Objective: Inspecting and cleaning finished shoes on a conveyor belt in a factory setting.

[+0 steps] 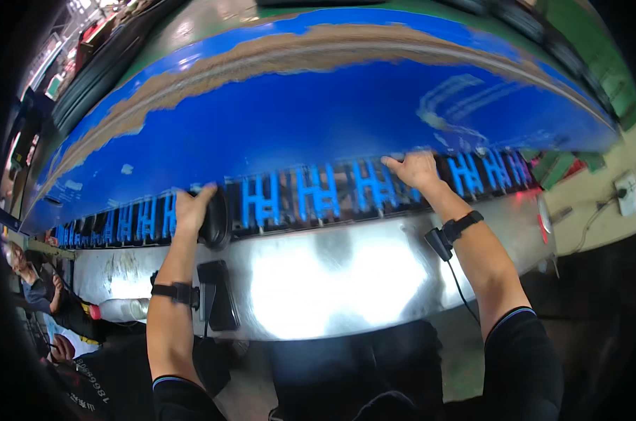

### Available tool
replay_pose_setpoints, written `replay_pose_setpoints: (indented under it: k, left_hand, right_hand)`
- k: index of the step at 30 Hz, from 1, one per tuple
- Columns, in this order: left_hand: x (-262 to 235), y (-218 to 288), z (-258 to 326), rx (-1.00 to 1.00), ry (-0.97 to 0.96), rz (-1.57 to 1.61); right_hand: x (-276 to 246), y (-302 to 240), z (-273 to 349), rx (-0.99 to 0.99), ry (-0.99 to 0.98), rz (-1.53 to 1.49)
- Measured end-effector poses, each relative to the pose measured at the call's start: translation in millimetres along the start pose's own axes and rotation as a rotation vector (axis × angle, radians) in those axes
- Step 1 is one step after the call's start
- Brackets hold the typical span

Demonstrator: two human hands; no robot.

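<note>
A long blue conveyor belt (318, 119) with a worn brown strip along its far side runs across the view. Along its near edge sits a row of blue plastic clips (318, 193) on a dark rail. My left hand (191, 209) grips a black rounded part (216, 217) at that rail. My right hand (414, 170) rests with fingers on the belt's near edge, above the clips. Both wrists wear black straps, and a thin cable hangs from the right one.
A shiny steel panel (346, 274) lies below the rail, with a black device (216, 295) on it. A plastic bottle with a red cap (121, 309) lies at the left. Another person (30, 277) sits at far left. A green floor (613, 77) lies beyond.
</note>
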State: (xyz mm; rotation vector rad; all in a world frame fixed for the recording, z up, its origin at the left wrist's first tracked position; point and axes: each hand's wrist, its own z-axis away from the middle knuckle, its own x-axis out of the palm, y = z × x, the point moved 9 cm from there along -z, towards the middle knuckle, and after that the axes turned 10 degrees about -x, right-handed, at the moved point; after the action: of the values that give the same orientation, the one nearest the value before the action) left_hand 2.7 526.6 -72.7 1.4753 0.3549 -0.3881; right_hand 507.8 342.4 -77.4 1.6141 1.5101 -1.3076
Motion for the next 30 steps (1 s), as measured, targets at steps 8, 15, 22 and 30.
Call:
replay_pose_setpoints:
  k: [8,15,22,30]
  left_hand:
    - [12,65,70,0.24,-0.255,-0.579]
    - [-99,374,243,1.175,0.441,-0.489]
    - [-99,415,232,1.052,0.147,-0.678]
    - [-39,258,569,1.378,-0.346,-0.654]
  right_hand:
    - [23,4,-19,0.012,-0.426,-0.017]
    - [-104,24,233,0.395,-0.166,-1.151]
    - [-146,-43,360,0.026,0.209,-0.3]
    - [-295,-64,290,-0.297,0.285,-0.193]
